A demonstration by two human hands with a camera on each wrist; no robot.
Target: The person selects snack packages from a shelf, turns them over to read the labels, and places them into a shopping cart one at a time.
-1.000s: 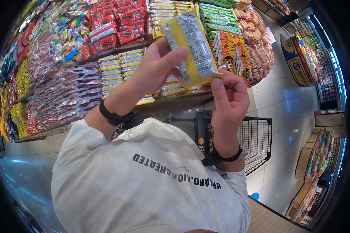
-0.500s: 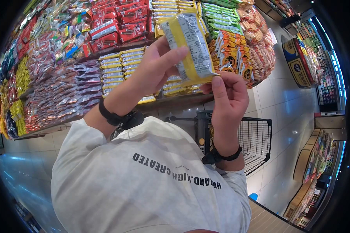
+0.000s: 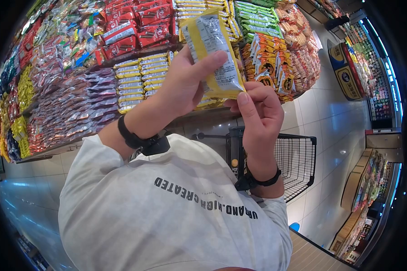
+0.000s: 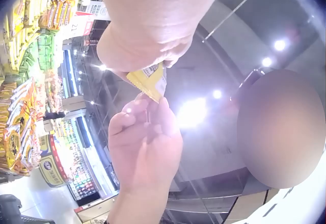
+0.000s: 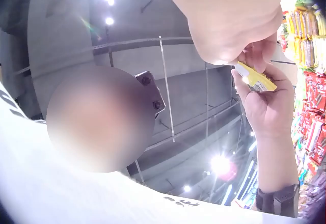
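A yellow and white packet (image 3: pixel 212 49), its printed side toward the head camera, is held up between both hands above the display. The left hand (image 3: pixel 187 83) grips its left side, thumb lying across the print. At the lower right corner, the right hand (image 3: pixel 260 113) pinches the packet's edge between thumb and fingers. In the left wrist view a yellow corner of the packet (image 4: pixel 147 84) meets the fingertips of the right hand (image 4: pixel 145 147). The right wrist view shows the packet (image 5: pixel 257 78) in the left hand (image 5: pixel 270 104); its far side is hidden.
Behind the hands spreads a snack display with red packets (image 3: pixel 153 36), green packets (image 3: pixel 257 22), orange packets (image 3: pixel 269 58) and yellow bars (image 3: pixel 130 86). A black wire shopping cart (image 3: pixel 296 165) stands right of the body. Farther right are tiled floor (image 3: pixel 330 131) and other stands.
The packet has moved slightly left and tilted, with the left thumb now farther across its print. The right hand has shifted a little left, still pinching the corner.
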